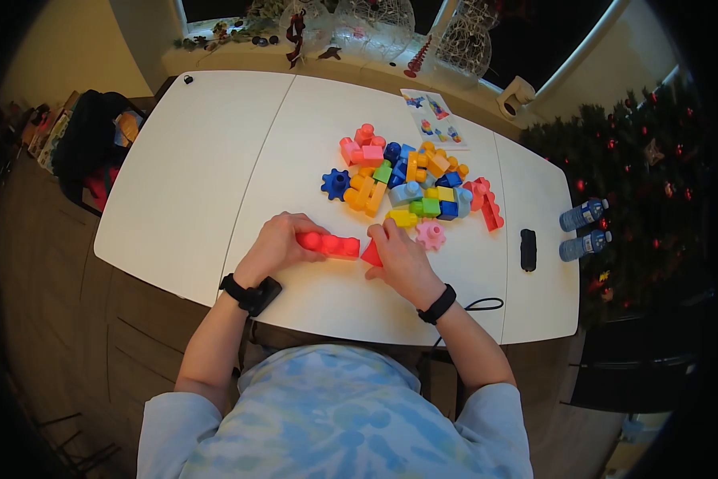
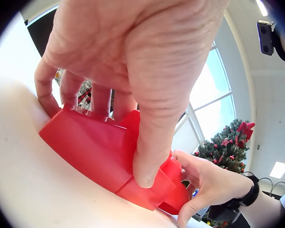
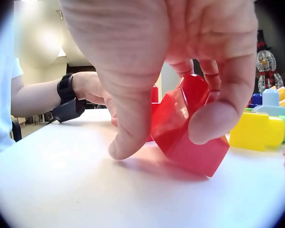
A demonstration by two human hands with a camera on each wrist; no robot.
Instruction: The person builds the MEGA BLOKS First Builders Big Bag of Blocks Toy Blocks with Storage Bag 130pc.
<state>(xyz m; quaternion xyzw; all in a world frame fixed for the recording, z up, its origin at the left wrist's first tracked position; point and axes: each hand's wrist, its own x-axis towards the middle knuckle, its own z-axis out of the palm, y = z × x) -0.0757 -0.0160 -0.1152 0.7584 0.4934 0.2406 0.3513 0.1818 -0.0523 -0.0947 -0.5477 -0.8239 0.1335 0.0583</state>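
In the head view the left hand (image 1: 277,246) grips a long red block piece (image 1: 335,246) lying on the white table, thumb on its near side and fingers on the far side, as the left wrist view shows. The right hand (image 1: 405,263) pinches a smaller red block (image 1: 371,253) at the right end of that piece, with a narrow space between the two in the head view. In the right wrist view the small red block (image 3: 180,128) is tilted, an edge near the table, with its stud pointing up.
Beyond the hands lies a pile of coloured blocks with a blue gear (image 1: 336,184), a yellow block (image 1: 403,218) and a pink gear (image 1: 431,234). A picture sheet (image 1: 435,120) is at the back. A black case (image 1: 528,250) and two bottles (image 1: 584,215) stand right.
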